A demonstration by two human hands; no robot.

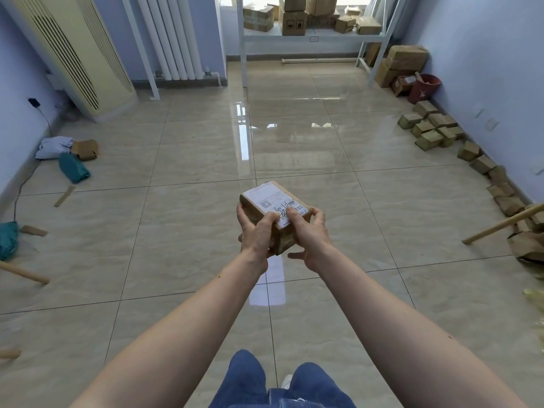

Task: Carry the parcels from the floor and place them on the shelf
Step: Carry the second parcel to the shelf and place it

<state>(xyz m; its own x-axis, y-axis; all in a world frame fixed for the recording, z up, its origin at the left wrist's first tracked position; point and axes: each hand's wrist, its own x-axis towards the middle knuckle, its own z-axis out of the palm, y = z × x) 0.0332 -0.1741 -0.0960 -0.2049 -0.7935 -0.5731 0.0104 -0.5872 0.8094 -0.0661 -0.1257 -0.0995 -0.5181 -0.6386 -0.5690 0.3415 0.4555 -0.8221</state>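
Observation:
I hold a small brown cardboard parcel (269, 201) with a white shipping label in front of me, above the tiled floor. My left hand (255, 234) grips its left side with the thumb on the label. My right hand (309, 235) grips its right side, thumb also on top. Far ahead stands a white metal shelf (312, 35) that carries several cardboard boxes (291, 22). More small parcels (429, 129) lie in a row along the right wall.
A cream air-conditioner cabinet (73, 51) and a white radiator (167, 36) stand at the left. Soft bags and a box (73, 167) lie by the left wall. A red bucket (424, 88) and stacked boxes (403, 60) sit right of the shelf. Wooden sticks (500, 223) lie at both sides.

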